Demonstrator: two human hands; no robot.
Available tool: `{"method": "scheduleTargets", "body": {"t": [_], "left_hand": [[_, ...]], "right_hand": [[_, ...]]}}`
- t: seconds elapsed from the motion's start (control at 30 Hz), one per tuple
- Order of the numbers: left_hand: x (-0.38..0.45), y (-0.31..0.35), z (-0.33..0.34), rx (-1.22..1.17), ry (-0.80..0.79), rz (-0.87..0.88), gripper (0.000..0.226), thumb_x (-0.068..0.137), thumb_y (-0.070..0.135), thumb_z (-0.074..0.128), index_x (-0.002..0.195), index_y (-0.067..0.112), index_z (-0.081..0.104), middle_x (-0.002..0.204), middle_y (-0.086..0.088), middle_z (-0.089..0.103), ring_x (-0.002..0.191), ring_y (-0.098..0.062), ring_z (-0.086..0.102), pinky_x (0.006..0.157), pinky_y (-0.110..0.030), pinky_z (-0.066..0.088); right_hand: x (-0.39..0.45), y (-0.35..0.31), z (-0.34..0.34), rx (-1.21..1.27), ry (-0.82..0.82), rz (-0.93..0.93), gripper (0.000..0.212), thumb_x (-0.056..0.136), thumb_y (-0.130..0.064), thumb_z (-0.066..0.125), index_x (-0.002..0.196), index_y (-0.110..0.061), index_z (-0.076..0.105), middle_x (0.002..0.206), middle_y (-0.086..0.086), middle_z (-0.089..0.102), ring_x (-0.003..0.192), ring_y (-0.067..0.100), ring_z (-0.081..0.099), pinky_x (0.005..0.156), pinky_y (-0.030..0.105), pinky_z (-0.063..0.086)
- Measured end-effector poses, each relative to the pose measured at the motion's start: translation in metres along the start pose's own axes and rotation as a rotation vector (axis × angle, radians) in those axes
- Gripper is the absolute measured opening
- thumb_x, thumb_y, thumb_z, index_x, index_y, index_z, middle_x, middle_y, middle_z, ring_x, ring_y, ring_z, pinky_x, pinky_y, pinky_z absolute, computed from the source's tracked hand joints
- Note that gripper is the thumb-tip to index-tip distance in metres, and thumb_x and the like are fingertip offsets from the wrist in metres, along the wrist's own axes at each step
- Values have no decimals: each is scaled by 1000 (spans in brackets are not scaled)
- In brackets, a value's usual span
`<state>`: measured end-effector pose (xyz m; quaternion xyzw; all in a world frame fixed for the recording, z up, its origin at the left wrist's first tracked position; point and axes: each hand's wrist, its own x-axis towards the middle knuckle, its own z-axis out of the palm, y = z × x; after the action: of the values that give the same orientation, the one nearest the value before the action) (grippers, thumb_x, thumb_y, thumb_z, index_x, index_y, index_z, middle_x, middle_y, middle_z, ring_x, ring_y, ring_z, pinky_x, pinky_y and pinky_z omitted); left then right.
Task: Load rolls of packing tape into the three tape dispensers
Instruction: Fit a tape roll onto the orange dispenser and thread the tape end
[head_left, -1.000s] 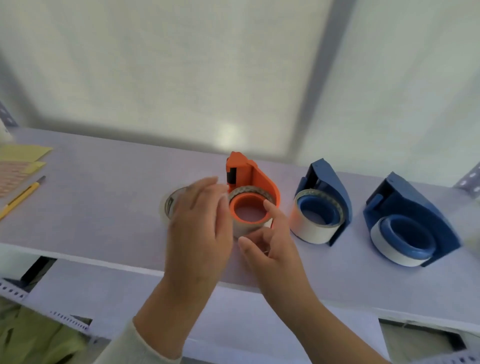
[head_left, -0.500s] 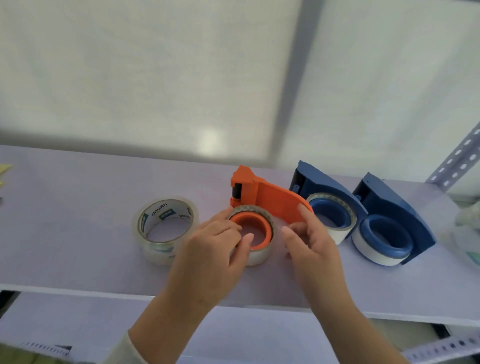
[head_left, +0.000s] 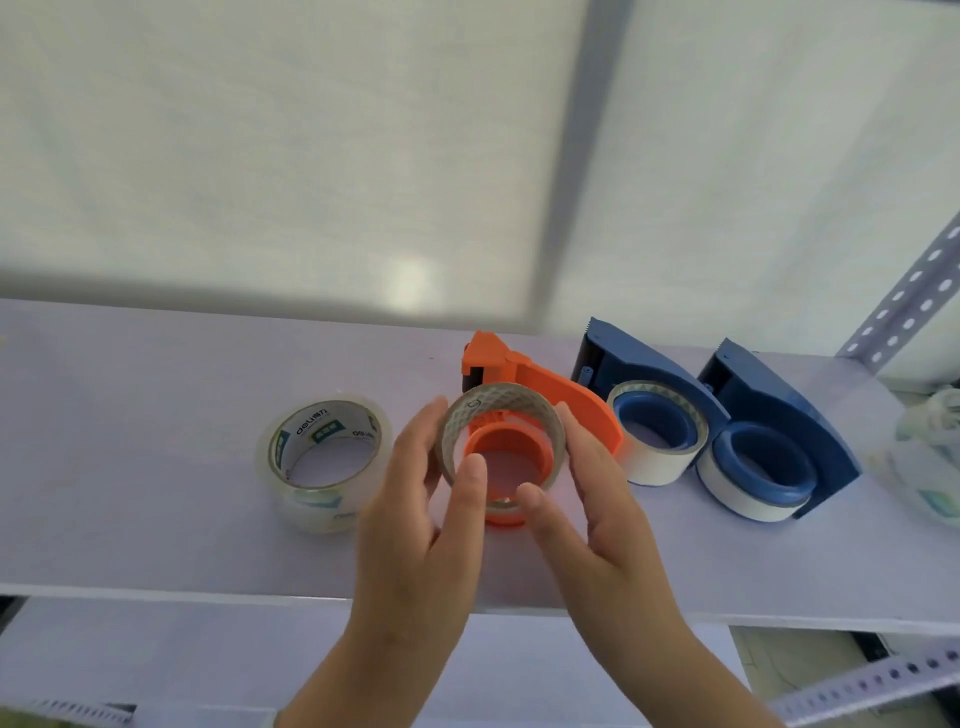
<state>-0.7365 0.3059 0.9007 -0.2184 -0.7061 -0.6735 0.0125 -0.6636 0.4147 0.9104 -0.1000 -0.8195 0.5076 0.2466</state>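
A pale lilac shelf (head_left: 156, 364) fronts translucent white panels (head_left: 260, 130), with a perforated metal upright (head_left: 906, 306) at right.

Bright, diffuse backlight — soft focus, edges warped.

We see both hands at the orange dispenser (head_left: 540, 387) on the pale tabletop (head_left: 130, 467). The left hand (head_left: 415, 525) and right hand (head_left: 597, 514) hold a tape roll (head_left: 501, 410) between fingers and thumbs, tilted, its near edge over the dispenser's orange hub (head_left: 506, 441). A clear roll with green printing (head_left: 322, 462) lies flat just left of the left hand. To the right stand two blue dispensers, the nearer one (head_left: 649, 384) beside the orange one, the far one (head_left: 769, 410) beyond it; each carries a white roll on its hub. A perforated metal upright (head_left: 904, 306) rises at far right.
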Motion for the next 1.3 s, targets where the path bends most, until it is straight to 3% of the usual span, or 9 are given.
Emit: {"method": "scheduleTargets", "body": {"t": [0.27, 0.4, 0.53, 0.67, 0.83, 0.97, 1.03, 1.13, 1.3], "left_hand": [[-21, -15, -33, -121, 167, -133, 52, 80, 53, 41, 123, 28, 56, 117, 23, 65, 108, -1, 62, 94, -39, 52], [-7, -21, -47, -103, 196, -160, 53, 81, 57, 40, 121, 27, 57, 118, 15, 65, 112, -6, 60, 99, -45, 48], [12, -26, -54, -137, 169, -206, 52, 80, 61, 41, 121, 34, 55, 129, 3, 60, 122, -18, 55, 106, -51, 41], [29, -28, -53, -124, 92, -234, 49, 77, 66, 39, 120, 46, 50, 139, 3, 49, 129, -15, 47, 111, -47, 35], [39, -21, -60, -16, -37, -263, 65, 81, 55, 51, 139, 28, 37, 147, 7, 40, 134, -5, 37, 112, -29, 28], [36, -10, -82, 164, 307, -87, 31, 87, 21, 63, 117, 26, 57, 119, 9, 60, 112, -10, 57, 91, -21, 43], [43, -16, -97, 290, 451, -44, 41, 83, 24, 68, 121, 23, 52, 122, 8, 52, 115, -15, 53, 98, -31, 44], [59, -35, -108, 485, 395, -209, 87, 68, 39, 78, 138, 15, 32, 142, -9, 37, 134, -25, 35, 110, -48, 34], [64, -49, -113, 515, 293, -260, 102, 60, 44, 83, 141, 13, 28, 142, -13, 43, 131, -28, 41, 108, -43, 37]], "right_hand": [[-34, 2, 55, -173, 80, -88, 70, 80, -41, 58, 144, -33, 29, 142, -28, 29, 130, -5, 34, 101, 2, 26], [-33, 2, 74, -152, 17, -34, 68, 83, -36, 53, 146, -31, 27, 148, -22, 28, 137, -10, 22, 107, 3, 18], [-22, -4, 89, -115, -125, 24, 73, 90, -24, 52, 150, -32, 12, 159, -14, 15, 145, -4, 7, 117, 17, 13], [3, -6, 102, -124, -176, 124, 69, 97, -24, 45, 151, -33, 1, 161, -11, -12, 143, -5, -16, 112, 13, -3], [31, -1, 112, -181, -151, 186, 63, 98, -18, 40, 152, -20, 7, 163, 1, -9, 147, 7, -10, 107, 11, -5], [32, -1, 114, -198, -138, 149, 61, 97, -9, 37, 152, -22, 11, 163, 1, -3, 148, 8, -3, 98, -1, -8], [29, -3, 114, -206, -126, 108, 63, 96, -6, 36, 151, -23, 12, 162, -1, -6, 148, 9, -6, 102, 2, -7], [23, -4, 114, -256, -129, 11, 65, 94, -4, 37, 151, -21, 12, 157, -11, -14, 147, 9, -14, 118, 22, -1], [12, -4, 114, -311, -150, -91, 68, 92, -9, 41, 151, -23, 11, 151, -16, -22, 145, 6, -19, 115, 18, -8]]}}
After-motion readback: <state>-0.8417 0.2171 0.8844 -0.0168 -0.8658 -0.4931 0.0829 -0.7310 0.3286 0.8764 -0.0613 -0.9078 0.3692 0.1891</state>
